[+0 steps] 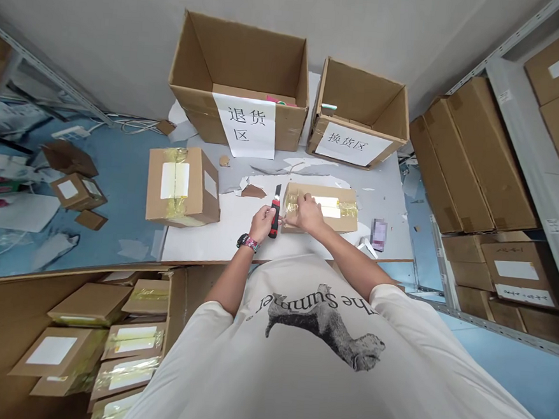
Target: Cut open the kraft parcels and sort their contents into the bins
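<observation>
My left hand, with a watch on its wrist, is closed round a red and black utility knife. The knife's blade is out and points away from me. Just to its right, a taped cardboard box with a white label lies on the table. My right hand grips the left end of this box, its fingers bent over the top and near side. The fingertips at the lower left corner are partly hard to make out. A larger taped box stands to the left, apart from both hands.
Two open cartons with Chinese signs, a large one and a smaller one, stand at the table's back. Cardboard scraps and a phone-like object lie on the table. Taped parcels fill a carton at lower left; shelves hold boxes at right.
</observation>
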`<state>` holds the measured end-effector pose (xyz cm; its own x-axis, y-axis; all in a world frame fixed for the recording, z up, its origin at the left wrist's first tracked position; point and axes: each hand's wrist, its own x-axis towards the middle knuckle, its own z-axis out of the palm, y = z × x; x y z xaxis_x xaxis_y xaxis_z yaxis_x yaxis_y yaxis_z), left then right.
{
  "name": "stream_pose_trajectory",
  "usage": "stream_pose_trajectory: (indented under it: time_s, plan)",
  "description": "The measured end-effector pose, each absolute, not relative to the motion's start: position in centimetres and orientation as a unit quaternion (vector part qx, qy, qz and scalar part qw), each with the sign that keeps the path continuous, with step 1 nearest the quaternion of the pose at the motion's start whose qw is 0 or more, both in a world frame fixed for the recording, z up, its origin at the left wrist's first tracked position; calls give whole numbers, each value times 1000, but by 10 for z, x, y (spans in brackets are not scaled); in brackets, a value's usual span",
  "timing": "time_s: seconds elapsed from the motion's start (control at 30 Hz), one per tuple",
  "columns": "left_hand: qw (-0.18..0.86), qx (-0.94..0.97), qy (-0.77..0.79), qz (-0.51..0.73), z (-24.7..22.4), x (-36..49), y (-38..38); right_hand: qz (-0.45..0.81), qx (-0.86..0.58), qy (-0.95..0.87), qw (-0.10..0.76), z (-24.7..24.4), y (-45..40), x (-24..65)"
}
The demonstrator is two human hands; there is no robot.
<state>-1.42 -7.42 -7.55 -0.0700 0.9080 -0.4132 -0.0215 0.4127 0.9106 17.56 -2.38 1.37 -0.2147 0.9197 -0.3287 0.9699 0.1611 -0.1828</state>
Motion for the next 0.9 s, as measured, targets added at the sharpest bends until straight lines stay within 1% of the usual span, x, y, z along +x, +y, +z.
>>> stream_pose_trajectory:
  time_s: [0.13,0.4,0.67,0.73,0.9]
  plan:
    - [535,427,641,346,-67,-43,-78,-181,605,774,49,7,-23,187]
    - [496,551,611,277,-51,-70,-82,-202,602,771,48,9,-21,193]
    - [382,659,625,171,-31,-86,-62,-201,605,770,28,3,-23,194]
    - [388,676,607,154,-26,-91,-56,-204,608,767,27,3,-23,194]
    - [454,680,560,136,-19,-99,-46,-214,612,761,31,7,-23,193]
